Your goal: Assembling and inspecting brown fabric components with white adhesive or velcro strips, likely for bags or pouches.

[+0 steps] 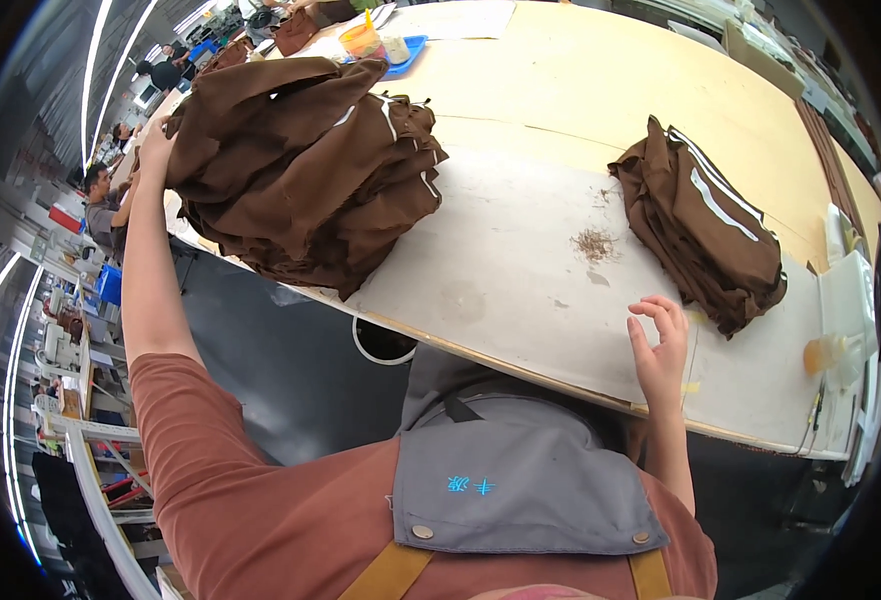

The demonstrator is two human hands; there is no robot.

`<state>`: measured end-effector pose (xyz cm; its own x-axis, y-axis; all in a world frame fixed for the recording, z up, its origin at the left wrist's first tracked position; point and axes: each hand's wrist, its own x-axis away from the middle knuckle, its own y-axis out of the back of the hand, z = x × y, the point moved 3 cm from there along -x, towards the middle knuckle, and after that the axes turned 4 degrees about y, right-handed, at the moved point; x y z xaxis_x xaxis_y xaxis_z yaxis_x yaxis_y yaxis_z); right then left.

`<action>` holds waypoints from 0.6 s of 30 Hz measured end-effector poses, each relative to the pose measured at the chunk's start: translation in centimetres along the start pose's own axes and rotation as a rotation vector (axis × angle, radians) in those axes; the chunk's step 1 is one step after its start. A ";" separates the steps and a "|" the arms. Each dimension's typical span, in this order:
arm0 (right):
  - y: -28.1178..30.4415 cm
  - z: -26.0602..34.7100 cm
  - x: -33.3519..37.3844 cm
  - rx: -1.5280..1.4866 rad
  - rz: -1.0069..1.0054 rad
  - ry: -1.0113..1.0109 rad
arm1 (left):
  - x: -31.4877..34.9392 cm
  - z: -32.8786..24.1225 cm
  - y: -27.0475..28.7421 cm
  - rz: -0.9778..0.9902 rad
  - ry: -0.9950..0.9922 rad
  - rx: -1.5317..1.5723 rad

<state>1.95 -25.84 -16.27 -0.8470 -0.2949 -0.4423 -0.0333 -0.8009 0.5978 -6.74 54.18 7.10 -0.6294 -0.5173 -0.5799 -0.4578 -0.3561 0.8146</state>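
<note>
A tall, loose stack of brown cloth pieces (290, 170), some with white strips along their edges, sits at the left of the table. My left hand (157, 150) reaches out to the stack's far left corner and grips the top brown cloth there; its fingertips are partly hidden. Over the table's front edge, my right hand (662, 338) is raised with thumb and fingers apart and holds nothing. Beyond it to the right lies a smaller folded bundle of brown cloth (700, 225) with white strips on top.
Thread scraps (593, 243) lie on the grey sheet (500, 290) covering the near table. A blue tray (407, 55) with an orange cup (362, 42) stands at the back. A plastic bottle with amber liquid (828, 357) is at the right edge. Other people work at far left.
</note>
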 end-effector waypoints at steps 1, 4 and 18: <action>0.1 -0.2 0.2 0.000 0.005 0.000 | -0.5 0.0 -1.7 0.038 -0.059 -0.041; 0.1 -0.9 -0.1 -0.026 -0.006 -0.004 | -1.4 6.2 -1.5 -0.140 -0.132 -0.129; 1.8 -3.8 -2.0 -0.106 -0.026 -0.067 | 31.4 -38.8 24.0 -0.360 -1.036 0.687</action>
<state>5.57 -28.64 -16.86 -0.8804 -0.2408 -0.4085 -0.0022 -0.8594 0.5113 -13.12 -0.78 8.93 -0.4529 0.4737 -0.7553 -0.7350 0.2811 0.6170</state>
